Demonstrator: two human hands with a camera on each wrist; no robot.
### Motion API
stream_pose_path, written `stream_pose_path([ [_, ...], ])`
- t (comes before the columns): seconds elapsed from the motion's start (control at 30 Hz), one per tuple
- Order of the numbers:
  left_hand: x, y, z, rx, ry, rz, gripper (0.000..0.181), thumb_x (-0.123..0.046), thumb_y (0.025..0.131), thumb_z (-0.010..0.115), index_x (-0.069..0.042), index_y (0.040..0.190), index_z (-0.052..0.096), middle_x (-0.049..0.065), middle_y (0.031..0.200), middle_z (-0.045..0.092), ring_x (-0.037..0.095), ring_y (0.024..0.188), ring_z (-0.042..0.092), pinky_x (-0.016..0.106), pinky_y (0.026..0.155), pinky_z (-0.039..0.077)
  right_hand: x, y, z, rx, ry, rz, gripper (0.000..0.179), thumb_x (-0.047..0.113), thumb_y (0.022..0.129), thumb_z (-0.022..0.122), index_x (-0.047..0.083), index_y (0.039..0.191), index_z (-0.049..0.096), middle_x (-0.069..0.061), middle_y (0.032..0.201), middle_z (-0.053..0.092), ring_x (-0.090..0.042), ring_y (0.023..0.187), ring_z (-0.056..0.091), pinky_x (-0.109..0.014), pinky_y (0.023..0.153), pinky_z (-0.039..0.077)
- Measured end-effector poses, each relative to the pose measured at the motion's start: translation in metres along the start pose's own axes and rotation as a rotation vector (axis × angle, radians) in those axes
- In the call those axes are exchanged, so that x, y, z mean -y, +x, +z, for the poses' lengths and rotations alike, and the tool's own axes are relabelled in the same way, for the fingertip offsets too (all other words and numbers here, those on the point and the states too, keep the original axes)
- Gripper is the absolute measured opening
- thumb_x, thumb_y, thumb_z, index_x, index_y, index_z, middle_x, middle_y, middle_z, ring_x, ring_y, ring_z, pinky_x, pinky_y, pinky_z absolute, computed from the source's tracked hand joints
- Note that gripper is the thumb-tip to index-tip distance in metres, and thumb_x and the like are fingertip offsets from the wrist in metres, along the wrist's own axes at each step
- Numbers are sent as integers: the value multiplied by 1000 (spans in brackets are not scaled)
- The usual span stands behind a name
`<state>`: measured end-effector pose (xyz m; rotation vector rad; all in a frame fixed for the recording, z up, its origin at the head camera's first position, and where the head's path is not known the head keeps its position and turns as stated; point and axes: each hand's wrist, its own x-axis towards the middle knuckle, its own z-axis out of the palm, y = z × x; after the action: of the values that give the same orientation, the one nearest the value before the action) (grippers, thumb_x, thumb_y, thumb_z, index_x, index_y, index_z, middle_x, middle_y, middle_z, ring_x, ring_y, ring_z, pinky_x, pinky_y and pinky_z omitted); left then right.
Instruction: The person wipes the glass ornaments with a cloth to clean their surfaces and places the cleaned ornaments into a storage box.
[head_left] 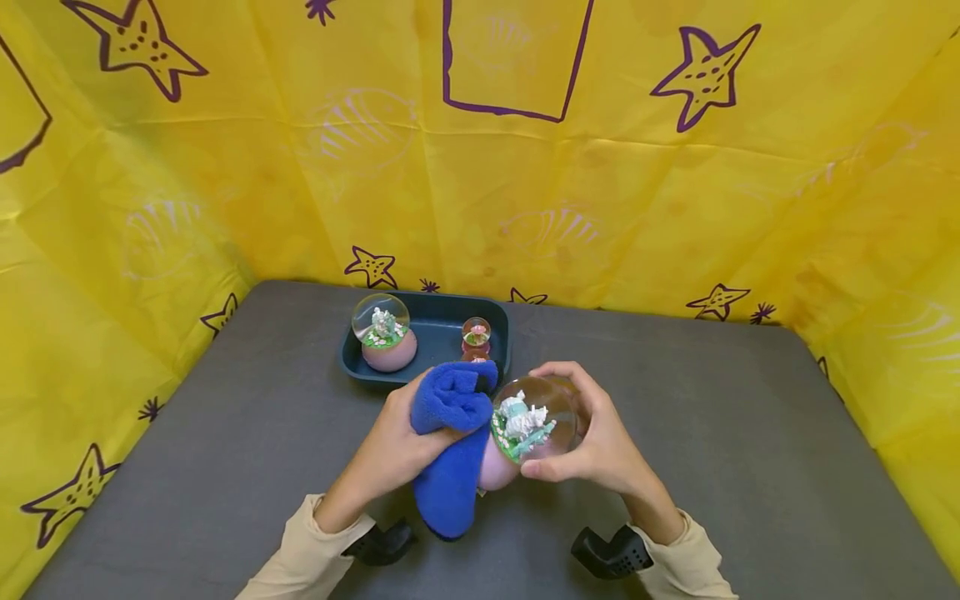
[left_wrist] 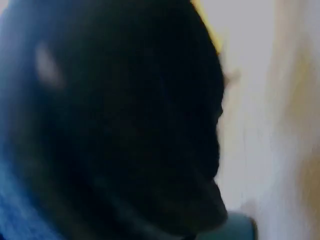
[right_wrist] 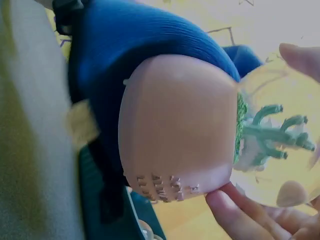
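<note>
My right hand [head_left: 603, 446] grips the clear dome of a snow globe [head_left: 525, 429], which is tilted with its dome to the right. White figures and a green cactus-like piece stand inside it. In the right wrist view its pink base [right_wrist: 175, 120] shows raised lettering. My left hand [head_left: 393, 450] holds a folded blue cloth [head_left: 453, 479] against the base. The dark near side of the cloth [left_wrist: 140, 120] fills most of the left wrist view, so the left fingers are hidden there.
Behind the hands, a dark teal tray [head_left: 437, 308] stands on the grey table [head_left: 697, 417]. It holds another pink-based snow globe [head_left: 386, 333] at its left and two small globes [head_left: 476, 333] at its right. Yellow patterned fabric [head_left: 480, 183] surrounds the table.
</note>
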<state>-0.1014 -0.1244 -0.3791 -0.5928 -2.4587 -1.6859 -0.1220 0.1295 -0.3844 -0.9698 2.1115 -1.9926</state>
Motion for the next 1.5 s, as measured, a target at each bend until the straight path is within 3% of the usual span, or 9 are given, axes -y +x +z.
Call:
stream_pose_path([
  [0.37,-2,2,-10,-154,3,-107,57,-6,84,75,-8,137,54,11,134,62,28,119,59,54,105,43,2,0,-4,7,5,-100,89,-10,53,85,-4,131,44,1,123,62,-15,106,63,-33,83,59],
  [0.53,-2,3,-18,-219,-44,-99,53,-7,85,74,-4,134,54,10,126,64,21,111,62,43,98,50,0,1,-8,-12,27,-125,88,-11,52,83,-8,129,41,3,123,61,-14,107,62,-32,85,58],
  [0.63,-2,2,-21,-188,-93,-31,42,-4,86,72,-1,125,57,7,110,64,14,97,62,30,88,52,0,1,-9,-29,42,-129,86,-10,54,81,-10,129,40,2,123,61,-15,107,62,-32,84,58],
  [0.73,-3,1,-18,-65,-116,30,47,-8,85,73,-4,129,56,7,115,63,13,101,61,27,92,50,0,2,-8,-58,42,-120,85,-10,55,81,-9,129,41,1,122,61,-16,108,60,-29,85,57],
  [0.83,-6,0,-9,55,-103,3,66,-19,83,80,-17,140,48,1,128,62,14,110,61,33,100,48,0,2,-5,-77,25,-98,85,-12,55,83,-7,129,42,-2,122,62,-18,108,61,-29,84,56],
  [0.9,-8,-1,-3,85,-84,-45,72,-24,79,83,-25,141,47,-3,131,61,14,112,61,39,99,49,0,2,-1,-77,1,-75,86,-12,56,85,-3,130,43,-5,122,62,-18,108,62,-30,83,57],
  [1.07,-10,-2,6,25,-28,-102,67,-24,75,86,-29,133,52,-8,123,65,13,105,63,42,94,50,0,1,5,-70,-53,-50,88,-9,57,89,2,132,44,-12,124,60,-20,110,61,-31,82,58],
  [1.33,-7,0,2,-136,-32,-120,49,-18,81,81,-18,126,60,0,118,69,18,103,65,44,94,50,1,0,8,-31,-74,-83,92,-6,52,92,2,131,44,-15,123,60,-14,107,62,-28,86,55],
  [1.5,-7,0,3,-24,-71,-146,58,-22,84,78,-19,135,51,1,126,63,19,108,63,46,98,48,0,1,7,-57,-31,-91,88,-11,55,90,-1,130,45,-11,125,57,-16,102,65,-30,80,58],
])
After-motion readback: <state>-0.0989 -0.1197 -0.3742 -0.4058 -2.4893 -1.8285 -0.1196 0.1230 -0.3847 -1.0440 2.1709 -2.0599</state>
